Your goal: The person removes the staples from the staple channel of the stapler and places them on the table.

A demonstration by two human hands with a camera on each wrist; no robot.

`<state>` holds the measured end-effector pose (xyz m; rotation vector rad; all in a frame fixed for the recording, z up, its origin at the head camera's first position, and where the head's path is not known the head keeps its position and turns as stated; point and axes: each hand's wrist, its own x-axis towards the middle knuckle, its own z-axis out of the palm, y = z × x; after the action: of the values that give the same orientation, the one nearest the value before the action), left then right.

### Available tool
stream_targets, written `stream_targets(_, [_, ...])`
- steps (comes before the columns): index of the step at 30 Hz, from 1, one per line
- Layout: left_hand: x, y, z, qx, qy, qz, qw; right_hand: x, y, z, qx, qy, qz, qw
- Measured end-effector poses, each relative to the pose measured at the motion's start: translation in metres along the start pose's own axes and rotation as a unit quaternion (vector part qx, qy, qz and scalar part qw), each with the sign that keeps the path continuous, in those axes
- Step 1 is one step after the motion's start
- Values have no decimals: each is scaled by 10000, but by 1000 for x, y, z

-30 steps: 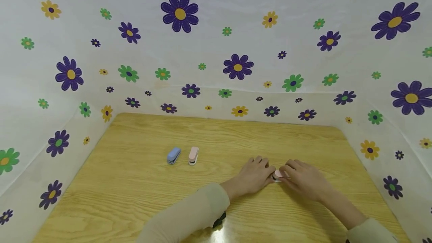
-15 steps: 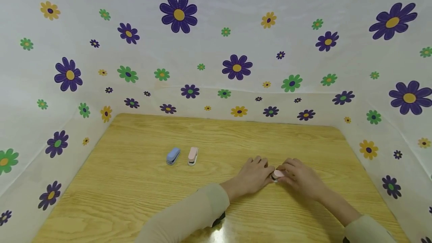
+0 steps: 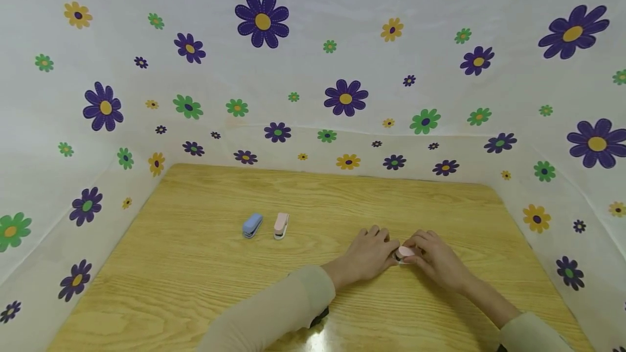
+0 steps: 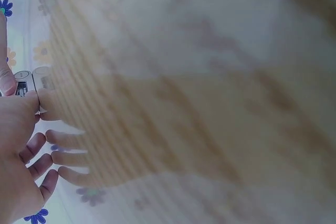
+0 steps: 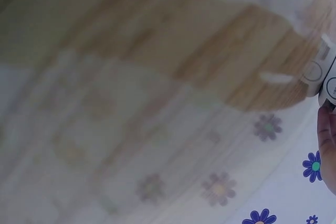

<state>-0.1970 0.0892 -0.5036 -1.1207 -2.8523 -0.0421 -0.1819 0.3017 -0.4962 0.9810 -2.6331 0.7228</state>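
Observation:
A small pink and white stapler (image 3: 405, 252) rests on the wooden table toward the right, between both hands. My left hand (image 3: 369, 255) holds its near-left end with thumb and index finger. The other left fingertips (image 4: 50, 182) touch the tabletop. From the other side, my right hand (image 3: 437, 261) grips the stapler between thumb and fingers, its rounded pink top showing between them. In the left wrist view the white end of the stapler (image 4: 22, 84) shows by the fingers. Only part of the right hand (image 5: 328, 145) appears in the right wrist view, beside the stapler's white underside.
A blue stapler (image 3: 252, 225) and another pink stapler (image 3: 281, 225) stand side by side on the table (image 3: 195, 276), left of the hands. White cloth (image 3: 303, 69) with printed flowers encloses the back and sides.
The right fingers have shifted off the stapler's top to its sides, so more of the pink top shows. My left hand and the other two staplers stay in place.

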Motion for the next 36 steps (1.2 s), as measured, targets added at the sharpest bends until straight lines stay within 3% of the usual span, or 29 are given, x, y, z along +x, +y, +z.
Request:
stream_targets(23, [2,1,-1,-134,-180,-133,9997,-1,0,1,315,75,31,9995])
stream_targets(30, [1,0,-1,-335,-217,-181,9990,-6,0,-4,1084,239,269,9935])
stream_targets(36, [1,1,-2,-313,-179,-186,9992,-7,-2,-7,1269,263,361,9909])
